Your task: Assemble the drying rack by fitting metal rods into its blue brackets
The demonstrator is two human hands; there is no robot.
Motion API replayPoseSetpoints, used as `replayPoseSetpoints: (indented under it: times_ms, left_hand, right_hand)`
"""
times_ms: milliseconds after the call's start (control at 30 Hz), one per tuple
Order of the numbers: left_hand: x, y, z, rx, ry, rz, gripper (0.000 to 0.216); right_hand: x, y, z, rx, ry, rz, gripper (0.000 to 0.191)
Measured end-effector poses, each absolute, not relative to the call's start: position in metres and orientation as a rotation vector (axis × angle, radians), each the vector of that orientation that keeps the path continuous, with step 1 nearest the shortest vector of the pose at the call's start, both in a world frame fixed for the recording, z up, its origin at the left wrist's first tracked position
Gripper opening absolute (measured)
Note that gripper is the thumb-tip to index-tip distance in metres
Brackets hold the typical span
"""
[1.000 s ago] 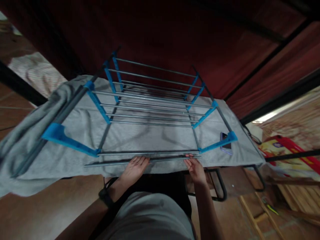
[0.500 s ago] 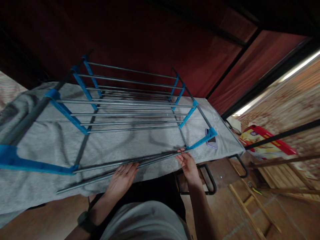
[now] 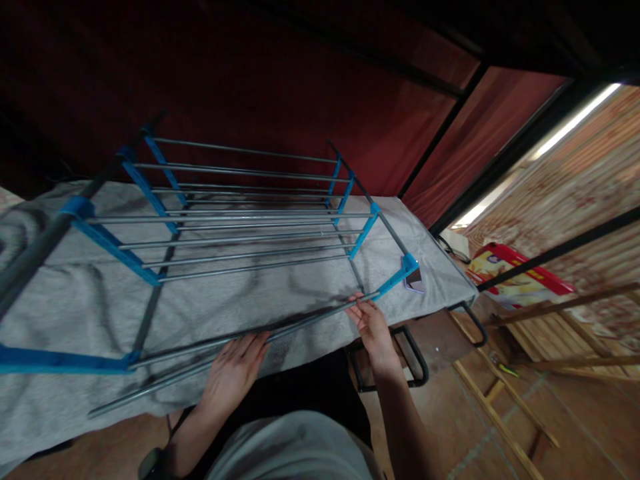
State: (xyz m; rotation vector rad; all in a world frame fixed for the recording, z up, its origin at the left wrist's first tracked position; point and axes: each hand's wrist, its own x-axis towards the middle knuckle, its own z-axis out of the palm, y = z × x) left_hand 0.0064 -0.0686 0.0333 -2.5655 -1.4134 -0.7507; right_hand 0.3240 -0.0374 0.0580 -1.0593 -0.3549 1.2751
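A rack (image 3: 367, 230) of grey metal tubes with blue plastic brackets, like a shoe rack, lies on a grey blanket. Along its near side runs a loose grey rod (image 3: 150, 387), slanting from lower left up to the near right blue bracket (image 3: 400, 277). My left hand (image 3: 237, 363) is closed over the rod's middle, fingers on top. With its fingertips, my right hand (image 3: 373, 325) pinches the rod close to its right end, which lies at that bracket. Whether the end sits in the bracket I cannot tell. Just behind, another rod (image 3: 185, 350) starts from the near left bracket (image 3: 65, 361).
The grey blanket (image 3: 280, 287) covers the table. A phone (image 3: 415, 280) lies beyond the right bracket. Dark red fabric (image 3: 250, 80) hangs behind. At right are a red and yellow bag (image 3: 520, 273), wooden frames (image 3: 495, 407) on the tiled floor, and a black metal frame (image 3: 423, 360).
The view has turned slightly, so the rack appears lower and further left. Both hands stay on the rod, whose right end now overlaps the near right bracket a little more.
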Motion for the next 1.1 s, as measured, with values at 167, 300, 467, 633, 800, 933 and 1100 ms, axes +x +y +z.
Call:
replayPoseSetpoints:
  times_ms: [167, 300, 467, 633, 800, 933, 1100]
  left_hand:
    - [0.006, -0.069, 0.029, -2.546, -1.364, -0.731, 0.031]
    - [0.006, -0.069, 0.036, -2.548, -1.38, -0.786, 0.028]
    - [0.01, -0.07, 0.06, -2.512, -1.396, -0.915, 0.027]
    - [0.016, -0.066, 0.082, -2.415, -1.283, -0.989, 0.031]
    - [0.02, -0.06, 0.093, -2.359, -1.237, -0.982, 0.03]
    - [0.024, -0.056, 0.1, -2.336, -1.191, -0.98, 0.029]
    - [0.027, -0.054, 0.112, -2.277, -1.113, -0.989, 0.031]
  right_hand:
    - [0.322, -0.04, 0.049, -1.063, -0.317, 1.278, 0.018]
    - [0.322, -0.04, 0.062, -1.04, -0.355, 1.274, 0.018]
    - [0.325, -0.037, 0.103, -0.995, -0.429, 1.247, 0.017]
    - [0.332, -0.031, 0.13, -0.927, -0.485, 1.217, 0.02]
    - [0.339, -0.026, 0.135, -0.893, -0.484, 1.228, 0.021]
    - [0.345, -0.025, 0.134, -0.883, -0.483, 1.226, 0.022]
    - [0.347, -0.026, 0.136, -0.902, -0.479, 1.23, 0.028]
